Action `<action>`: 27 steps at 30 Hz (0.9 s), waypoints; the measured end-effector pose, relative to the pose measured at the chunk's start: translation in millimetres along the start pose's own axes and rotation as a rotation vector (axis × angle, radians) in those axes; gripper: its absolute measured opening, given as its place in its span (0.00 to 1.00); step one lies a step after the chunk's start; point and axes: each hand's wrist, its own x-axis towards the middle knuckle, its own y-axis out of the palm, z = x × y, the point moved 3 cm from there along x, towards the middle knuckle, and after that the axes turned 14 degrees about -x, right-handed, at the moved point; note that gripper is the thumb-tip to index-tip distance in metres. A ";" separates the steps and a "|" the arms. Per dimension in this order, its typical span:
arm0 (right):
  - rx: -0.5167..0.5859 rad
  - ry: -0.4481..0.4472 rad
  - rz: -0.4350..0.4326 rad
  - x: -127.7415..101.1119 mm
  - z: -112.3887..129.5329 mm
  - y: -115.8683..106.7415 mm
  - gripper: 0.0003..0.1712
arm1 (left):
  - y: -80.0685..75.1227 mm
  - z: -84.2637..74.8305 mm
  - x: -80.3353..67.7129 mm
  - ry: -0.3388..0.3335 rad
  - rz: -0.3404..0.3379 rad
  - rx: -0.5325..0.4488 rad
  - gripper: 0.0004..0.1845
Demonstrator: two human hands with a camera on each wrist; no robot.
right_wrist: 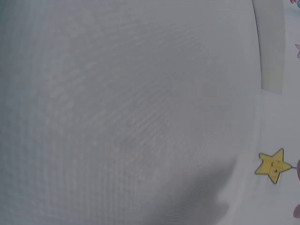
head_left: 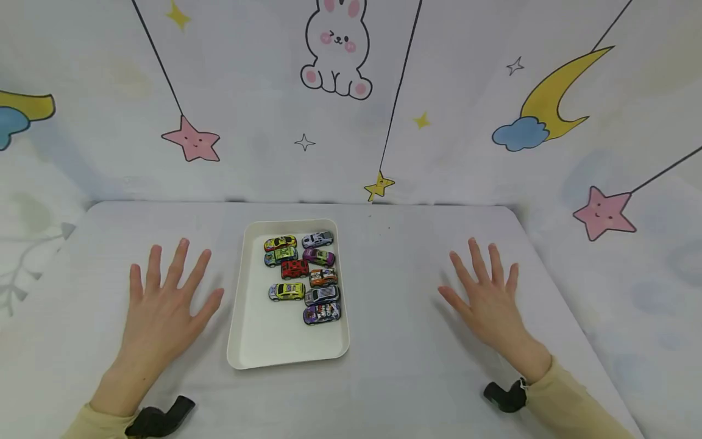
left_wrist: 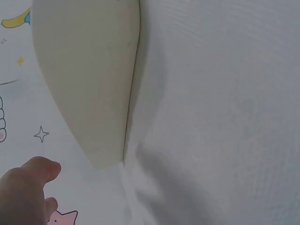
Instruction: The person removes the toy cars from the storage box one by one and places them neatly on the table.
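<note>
Head view: tray (head_left: 258, 341) between spread hands, edges untouched

I am looking at a white rectangular tray (head_left: 263, 341) with rounded corners, lying flat on the table between my two hands and apart from both. It is holding nine small toy cars (head_left: 303, 277), all sitting upright on their wheels and crowding its far right part. A red car (head_left: 295, 269) is sitting mid-cluster, a yellow-green one (head_left: 287, 291) is standing left of the rest, and a purple one (head_left: 322, 313) is lying nearest me.
</note>
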 end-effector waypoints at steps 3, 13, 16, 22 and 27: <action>0.002 -0.012 -0.004 0.8 5.0 -0.5 0.41 | 2.2 -1.1 -0.2 -0.001 0.009 -0.018 0.41; 0.027 -0.051 0.036 4.8 28.1 1.3 0.40 | 16.4 -10.8 -1.8 -0.040 0.050 -0.187 0.39; 0.047 -0.072 0.031 5.4 36.0 2.2 0.40 | 22.5 -13.6 -1.4 -0.051 0.058 -0.254 0.39; 0.138 -0.103 0.024 6.9 51.7 2.9 0.39 | 33.8 -20.1 -3.0 -0.140 0.117 -0.466 0.39; 0.216 -0.110 0.079 8.8 66.3 3.7 0.39 | 39.2 -25.2 -4.4 -0.220 0.147 -0.562 0.39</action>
